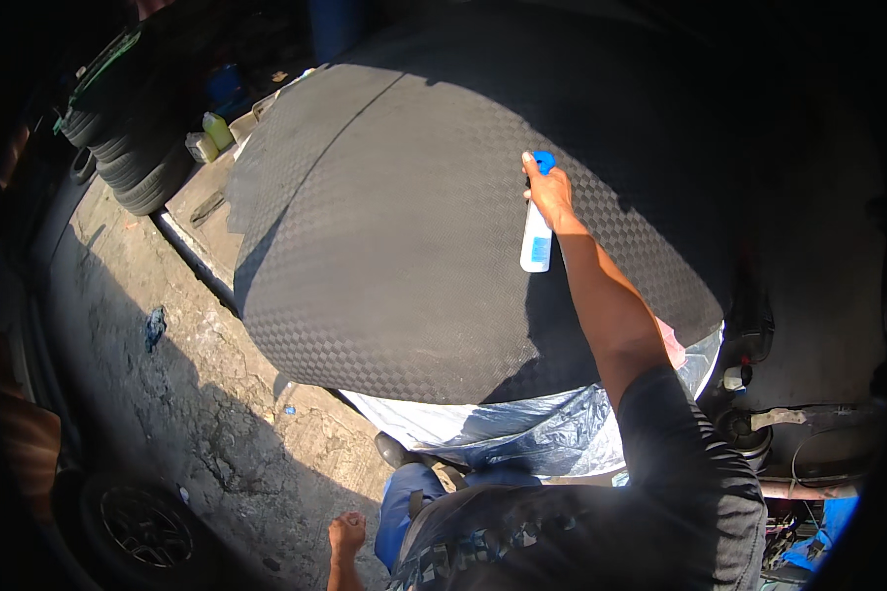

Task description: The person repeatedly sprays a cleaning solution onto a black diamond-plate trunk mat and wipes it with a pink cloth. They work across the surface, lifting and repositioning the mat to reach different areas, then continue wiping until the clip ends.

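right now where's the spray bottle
In the head view the spray bottle hangs right of centre in the right hand, over the big dark checker-patterned sheet, above the crumpled clear plastic.

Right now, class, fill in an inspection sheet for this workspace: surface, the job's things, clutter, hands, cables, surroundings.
Surface: large dark checker-patterned panel, lying over plastic sheeting.
Job's things: white spray bottle with a blue head, hanging nozzle-up over the panel.
Clutter: small containers on the ledge beyond the panel.
Hands: right hand grips the bottle's head; left hand hangs low, empty.
Cables: nothing seen.
Surroundings: stacked tyres, cracked concrete floor, wheel.
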Demonstrator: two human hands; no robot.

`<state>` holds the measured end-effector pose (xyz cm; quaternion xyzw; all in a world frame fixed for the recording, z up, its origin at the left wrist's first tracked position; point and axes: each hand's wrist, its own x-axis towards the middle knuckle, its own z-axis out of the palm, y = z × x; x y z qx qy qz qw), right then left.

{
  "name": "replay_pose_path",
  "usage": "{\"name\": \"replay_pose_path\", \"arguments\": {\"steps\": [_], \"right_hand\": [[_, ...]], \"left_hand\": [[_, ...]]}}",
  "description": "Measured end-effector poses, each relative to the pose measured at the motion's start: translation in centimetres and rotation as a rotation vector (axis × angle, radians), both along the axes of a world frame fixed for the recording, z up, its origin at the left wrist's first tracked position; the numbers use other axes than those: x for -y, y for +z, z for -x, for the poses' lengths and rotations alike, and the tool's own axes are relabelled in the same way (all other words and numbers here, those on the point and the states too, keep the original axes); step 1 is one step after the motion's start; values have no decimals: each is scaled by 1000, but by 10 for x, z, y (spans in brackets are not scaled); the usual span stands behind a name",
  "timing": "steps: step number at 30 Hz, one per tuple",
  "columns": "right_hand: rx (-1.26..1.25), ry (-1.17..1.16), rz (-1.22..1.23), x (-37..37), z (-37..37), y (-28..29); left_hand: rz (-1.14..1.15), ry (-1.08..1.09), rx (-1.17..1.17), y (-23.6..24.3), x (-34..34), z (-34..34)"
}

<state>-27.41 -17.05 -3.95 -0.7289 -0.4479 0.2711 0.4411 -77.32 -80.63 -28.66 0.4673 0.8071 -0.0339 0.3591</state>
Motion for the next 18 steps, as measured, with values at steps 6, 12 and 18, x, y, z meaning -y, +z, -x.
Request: {"name": "replay_pose_path", "arguments": {"steps": [6,12,18], "right_hand": [[260,-54,47,-62,43,13],[291,78,78,-90,109,0],[327,208,137,-69,177,10]], "left_hand": [[320,512,169,-31,86,57],[43,362,135,-43,32,80],[-23,393,300,-20,-49,74]]}}
